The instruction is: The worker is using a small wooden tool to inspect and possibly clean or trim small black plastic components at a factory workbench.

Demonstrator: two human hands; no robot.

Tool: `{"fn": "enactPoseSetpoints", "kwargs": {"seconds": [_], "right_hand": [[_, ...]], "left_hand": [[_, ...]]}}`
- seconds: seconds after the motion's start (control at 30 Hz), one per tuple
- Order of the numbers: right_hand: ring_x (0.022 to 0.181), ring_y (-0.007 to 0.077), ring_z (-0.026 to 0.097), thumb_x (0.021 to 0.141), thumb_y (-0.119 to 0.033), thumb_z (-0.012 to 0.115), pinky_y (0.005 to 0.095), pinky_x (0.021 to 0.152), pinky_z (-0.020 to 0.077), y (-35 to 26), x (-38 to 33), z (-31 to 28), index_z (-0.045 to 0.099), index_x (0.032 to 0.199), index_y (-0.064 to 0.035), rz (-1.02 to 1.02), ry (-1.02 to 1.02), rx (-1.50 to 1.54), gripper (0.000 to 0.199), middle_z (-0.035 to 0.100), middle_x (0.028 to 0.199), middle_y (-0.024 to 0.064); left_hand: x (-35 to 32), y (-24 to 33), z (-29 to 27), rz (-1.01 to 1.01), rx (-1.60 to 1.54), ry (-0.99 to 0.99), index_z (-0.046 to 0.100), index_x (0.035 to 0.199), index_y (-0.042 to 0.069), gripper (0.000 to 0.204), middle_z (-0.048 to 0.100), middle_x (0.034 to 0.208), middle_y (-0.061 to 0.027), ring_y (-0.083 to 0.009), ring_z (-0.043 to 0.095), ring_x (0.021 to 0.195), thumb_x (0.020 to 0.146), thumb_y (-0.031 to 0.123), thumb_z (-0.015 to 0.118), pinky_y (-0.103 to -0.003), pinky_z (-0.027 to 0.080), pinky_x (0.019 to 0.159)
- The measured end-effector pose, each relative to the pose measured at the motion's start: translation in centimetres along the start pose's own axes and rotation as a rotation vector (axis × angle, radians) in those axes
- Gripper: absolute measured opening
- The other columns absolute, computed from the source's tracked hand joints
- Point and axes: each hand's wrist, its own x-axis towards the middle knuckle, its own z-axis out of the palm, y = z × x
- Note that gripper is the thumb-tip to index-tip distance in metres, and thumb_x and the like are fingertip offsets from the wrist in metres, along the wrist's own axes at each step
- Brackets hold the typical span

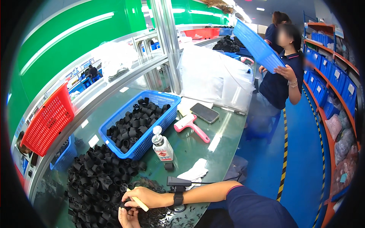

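My right hand (146, 197) is closed around a slim, pale yellow-handled hand tool (137, 201); its working tip is too small to make out. Close below, my left hand (128, 218) pinches a small black plastic ring-shaped part (124, 205), partly hidden by the fingers of both hands. A large heap of similar black plastic parts (95, 182) lies on the green tabletop left of my hands. Beyond it, a blue perforated basket (154, 131) holds more of them. Small black scraps (182, 214) are strewn under and beside my right wrist.
A white-capped bottle (162, 146), a pink-handled lint roller (194, 125), a phone (205, 113) and a white cloth (195, 171) lie to the right. A red basket (49, 121) leans at left. A co-worker (279, 79) holds a blue basket (258, 47) beyond the table.
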Motion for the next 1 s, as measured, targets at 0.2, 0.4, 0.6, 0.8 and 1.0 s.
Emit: {"fn": "enactPoseSetpoints", "kwargs": {"seconds": [0.2,0.4,0.6,0.8,1.0], "right_hand": [[0.046,0.0205,0.051,0.08,-0.008,0.058,0.0268,0.055,0.0422,0.9,-0.1,0.0,0.061,0.095,-0.0025,-0.033,0.175,0.175,0.016,0.055,0.056,0.0042],[0.083,0.0282,0.055,0.076,-0.008,0.061,0.0392,0.077,0.0413,3.0,-0.3,1.4,0.063,0.096,-0.0049,-0.18,0.242,-0.199,0.02,0.06,0.076,0.0102],[0.09,0.0272,0.058,0.076,-0.012,0.064,0.0382,0.088,0.0391,1.1,-0.1,0.0,0.066,0.095,-0.0066,-0.179,0.315,-0.268,0.021,0.065,0.091,0.01],[0.07,0.0283,0.061,0.078,-0.03,0.067,0.0341,0.063,0.0475,-0.9,-0.2,-0.2,0.065,0.097,-0.0039,0.033,-0.027,-0.152,0.032,0.065,0.077,0.0118],[0.062,0.0253,0.062,0.075,-0.027,0.07,0.0313,0.06,0.0484,-2.8,1.1,-3.0,0.064,0.094,-0.0014,0.146,-0.064,-0.269,0.032,0.063,0.071,0.012]], "left_hand": [[0.0,0.0,0.4,0.041,-0.044,0.073,0.055,0.108,0.0,0.028,0.063,0.099,-0.01,-0.0186,0.059,0.088,0.092,0.023,0.052,-0.031,0.048,0.079],[-0.2,0.4,0.6,0.063,-0.096,0.073,0.056,0.107,0.0,0.031,0.063,0.098,-0.0103,-0.0188,0.059,0.087,0.091,0.027,0.054,-0.032,0.046,0.083],[0.8,-1.2,0.1,0.125,-0.088,0.163,0.055,0.104,0.003,0.029,0.062,0.094,-0.0083,-0.0161,0.057,0.076,0.092,0.029,0.051,-0.029,0.047,0.07],[0.3,-0.8,0.8,0.175,0.046,0.171,0.052,0.083,0.008,0.012,0.057,0.075,-0.0005,-0.0096,0.056,0.069,0.091,0.016,0.053,-0.024,0.047,0.066],[0.5,-1.0,1.4,0.237,0.286,0.19,0.054,0.086,0.001,0.022,0.06,0.082,-0.0083,-0.0141,0.06,0.072,0.094,0.02,0.048,-0.025,0.05,0.064]]}}
